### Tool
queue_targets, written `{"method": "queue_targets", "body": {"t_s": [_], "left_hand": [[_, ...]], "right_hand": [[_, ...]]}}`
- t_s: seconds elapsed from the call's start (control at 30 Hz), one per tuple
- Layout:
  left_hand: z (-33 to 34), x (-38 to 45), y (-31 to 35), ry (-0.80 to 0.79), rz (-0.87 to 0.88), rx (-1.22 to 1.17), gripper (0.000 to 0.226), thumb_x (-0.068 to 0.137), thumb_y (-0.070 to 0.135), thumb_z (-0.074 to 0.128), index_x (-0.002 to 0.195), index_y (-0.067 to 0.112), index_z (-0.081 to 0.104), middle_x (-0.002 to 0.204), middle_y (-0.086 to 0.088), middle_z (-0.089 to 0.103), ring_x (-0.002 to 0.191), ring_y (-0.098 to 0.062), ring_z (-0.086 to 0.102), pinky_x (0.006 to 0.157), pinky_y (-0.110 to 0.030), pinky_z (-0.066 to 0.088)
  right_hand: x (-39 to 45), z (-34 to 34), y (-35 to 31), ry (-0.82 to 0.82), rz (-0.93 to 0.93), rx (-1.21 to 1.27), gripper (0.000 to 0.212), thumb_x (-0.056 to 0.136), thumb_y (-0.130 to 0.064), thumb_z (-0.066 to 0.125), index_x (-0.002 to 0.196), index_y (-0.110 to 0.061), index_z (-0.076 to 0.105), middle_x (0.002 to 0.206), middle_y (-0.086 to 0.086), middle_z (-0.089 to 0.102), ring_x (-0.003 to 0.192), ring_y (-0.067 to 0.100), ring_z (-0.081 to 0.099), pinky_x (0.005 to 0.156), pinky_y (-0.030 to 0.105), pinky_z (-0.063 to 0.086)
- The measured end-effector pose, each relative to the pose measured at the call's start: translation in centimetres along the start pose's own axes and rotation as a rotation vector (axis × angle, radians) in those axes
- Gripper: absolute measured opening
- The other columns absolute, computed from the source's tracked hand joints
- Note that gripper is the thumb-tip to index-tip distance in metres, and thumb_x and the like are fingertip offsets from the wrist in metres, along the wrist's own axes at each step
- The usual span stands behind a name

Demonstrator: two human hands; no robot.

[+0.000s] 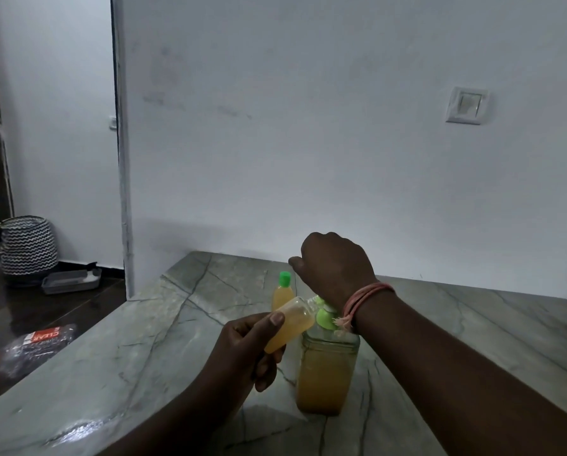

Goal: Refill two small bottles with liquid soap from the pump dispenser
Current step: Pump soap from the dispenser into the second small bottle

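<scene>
The pump dispenser [326, 370], a clear jar of amber soap, stands on the marble worktop [143, 340]; its green pump head [324, 315] is mostly hidden under the right wrist. The right hand [333, 264] sits over the pump with fingers curled away from view, so its grip cannot be told. The left hand [245, 343] pinches a small uncapped bottle [288, 324], tilted, mouth at the pump. A second small bottle [282, 292] with a green cap stands just behind. A patterned basket [28, 246] sits on the floor, far left.
</scene>
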State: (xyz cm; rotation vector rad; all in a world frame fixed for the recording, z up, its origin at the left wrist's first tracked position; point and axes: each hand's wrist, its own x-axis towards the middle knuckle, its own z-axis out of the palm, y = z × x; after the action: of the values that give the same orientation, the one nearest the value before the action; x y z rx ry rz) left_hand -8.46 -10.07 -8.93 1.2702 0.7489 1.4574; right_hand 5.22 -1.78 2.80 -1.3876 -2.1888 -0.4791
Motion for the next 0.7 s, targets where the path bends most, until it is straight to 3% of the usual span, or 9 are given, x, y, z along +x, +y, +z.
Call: {"method": "queue_targets", "body": {"t_s": [0.13, 0.27, 0.43, 0.5, 0.63, 0.7], "left_hand": [[0.2, -0.1, 0.0, -0.01, 0.005, -0.008, 0.042, 0.074, 0.05, 0.072, 0.085, 0.009, 0.075, 0.056, -0.01, 0.053, 0.037, -0.012, 0.037, 0.038, -0.021, 0.035], [0.0, 0.2, -0.1, -0.032, 0.008, 0.001, 0.038, 0.075, 0.049, 0.071, 0.078, 0.012, 0.075, 0.055, -0.011, 0.05, 0.037, -0.012, 0.036, 0.038, -0.021, 0.034], [0.0, 0.1, -0.2, -0.021, 0.0, -0.005, 0.039, 0.075, 0.049, 0.072, 0.078, 0.01, 0.074, 0.058, -0.014, 0.049, 0.038, -0.013, 0.038, 0.039, -0.021, 0.034], [0.0, 0.0, -0.1, -0.017, -0.002, 0.007, 0.04, 0.075, 0.05, 0.072, 0.079, 0.01, 0.074, 0.059, -0.015, 0.049, 0.038, -0.014, 0.038, 0.039, -0.02, 0.035], [0.2, -0.1, 0.2, -0.023, 0.002, 0.0, 0.041, 0.073, 0.05, 0.072, 0.079, 0.01, 0.075, 0.057, -0.013, 0.049, 0.037, -0.013, 0.037, 0.038, -0.02, 0.035], [0.2, -0.1, 0.1, -0.022, 0.004, -0.002, 0.045, 0.074, 0.049, 0.071, 0.086, 0.006, 0.075, 0.055, -0.011, 0.049, 0.036, -0.012, 0.036, 0.037, -0.02, 0.034]], "right_hand": [[0.4, -0.8, 0.0, 0.003, -0.069, -0.038, 0.03, 0.09, -0.044, 0.053, 0.076, -0.02, 0.046, 0.086, 0.005, 0.062, 0.08, 0.029, 0.061, 0.065, 0.031, 0.041], [0.3, 0.0, 0.1, 0.022, -0.024, 0.015, 0.038, 0.089, -0.046, 0.053, 0.064, -0.019, 0.04, 0.067, -0.001, 0.045, 0.068, 0.026, 0.052, 0.062, 0.03, 0.039], [0.2, 0.4, 0.5, -0.037, 0.023, 0.038, 0.044, 0.088, -0.046, 0.056, 0.059, -0.021, 0.035, 0.062, -0.003, 0.041, 0.066, 0.025, 0.05, 0.062, 0.03, 0.039], [0.0, 0.1, 0.4, -0.031, 0.021, 0.036, 0.04, 0.089, -0.045, 0.055, 0.062, -0.019, 0.039, 0.067, -0.001, 0.048, 0.069, 0.027, 0.053, 0.063, 0.03, 0.039], [0.3, -1.1, -0.1, 0.064, -0.108, -0.075, 0.026, 0.091, -0.042, 0.052, 0.086, -0.017, 0.059, 0.093, 0.007, 0.064, 0.085, 0.03, 0.063, 0.066, 0.032, 0.039], [0.5, -0.9, -0.1, 0.094, -0.1, -0.059, 0.029, 0.091, -0.043, 0.051, 0.08, -0.018, 0.057, 0.087, 0.007, 0.063, 0.082, 0.031, 0.063, 0.065, 0.032, 0.039]]}}
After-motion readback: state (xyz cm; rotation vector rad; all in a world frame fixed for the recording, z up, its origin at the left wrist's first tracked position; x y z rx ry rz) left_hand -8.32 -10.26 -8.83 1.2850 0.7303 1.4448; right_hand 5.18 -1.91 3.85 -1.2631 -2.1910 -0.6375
